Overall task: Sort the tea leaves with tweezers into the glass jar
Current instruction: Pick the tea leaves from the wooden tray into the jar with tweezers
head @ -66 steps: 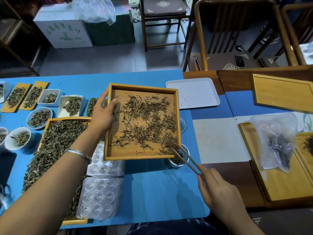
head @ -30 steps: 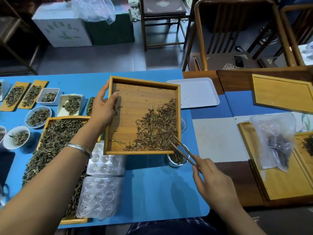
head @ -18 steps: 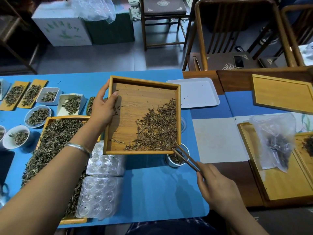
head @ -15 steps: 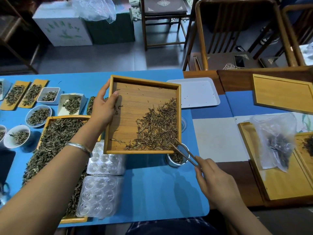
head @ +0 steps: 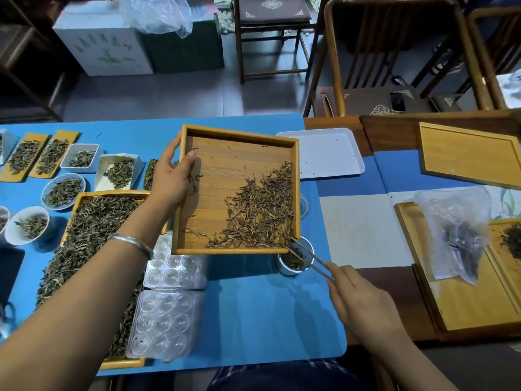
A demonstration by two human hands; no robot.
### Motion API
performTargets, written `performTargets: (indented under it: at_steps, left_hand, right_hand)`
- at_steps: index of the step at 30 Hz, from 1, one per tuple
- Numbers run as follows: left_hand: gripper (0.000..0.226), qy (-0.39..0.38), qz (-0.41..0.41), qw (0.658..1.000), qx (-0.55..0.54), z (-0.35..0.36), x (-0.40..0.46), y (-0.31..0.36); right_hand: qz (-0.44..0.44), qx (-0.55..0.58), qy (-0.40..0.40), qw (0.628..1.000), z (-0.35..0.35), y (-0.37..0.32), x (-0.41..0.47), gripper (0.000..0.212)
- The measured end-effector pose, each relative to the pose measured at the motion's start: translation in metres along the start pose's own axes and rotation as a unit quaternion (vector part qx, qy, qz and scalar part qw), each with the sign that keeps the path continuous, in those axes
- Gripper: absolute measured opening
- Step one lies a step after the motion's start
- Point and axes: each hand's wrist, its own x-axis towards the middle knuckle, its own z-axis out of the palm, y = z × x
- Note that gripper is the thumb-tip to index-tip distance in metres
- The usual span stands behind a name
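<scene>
Now the left hand (head: 172, 179) grips the bamboo tray (head: 214, 193) by its left rim, tilted, tea leaves (head: 262, 210) heaped in its lower right corner. The right hand (head: 363, 303) pinches the tweezers (head: 307, 256), tips at that corner, right above the glass jar (head: 293, 262) on the blue mat (head: 253, 314).

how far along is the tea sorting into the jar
Early to midway, roughly. Done: the glass jar already holds some leaves. In hand: the left hand holds the wooden tray tilted over the jar, while the right hand works the tweezers at the tray's near right corner. Left: a large pile of tea leaves in the tray.
</scene>
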Motion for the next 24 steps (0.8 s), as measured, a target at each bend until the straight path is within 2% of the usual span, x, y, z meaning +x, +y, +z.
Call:
performTargets:
  at_steps: [7, 14, 24]
  left_hand:
    - [0.051, -0.005, 0.000, 1.000, 0.002, 0.001, 0.000, 0.003]
    - [0.051, -0.007, -0.001, 1.000, 0.010, 0.002, -0.001, 0.006]
    - [0.052, -0.005, 0.001, 1.000, 0.018, 0.000, -0.001, 0.004]
  right_hand:
    - [0.001, 0.017, 0.023, 1.000, -0.005, -0.006, 0.015, 0.029]
    - [-0.013, 0.018, 0.012, 1.000, -0.004, -0.019, 0.040, 0.034]
    - [0.001, 0.003, -0.009, 1.000, -0.003, -0.003, 0.003, 0.036]
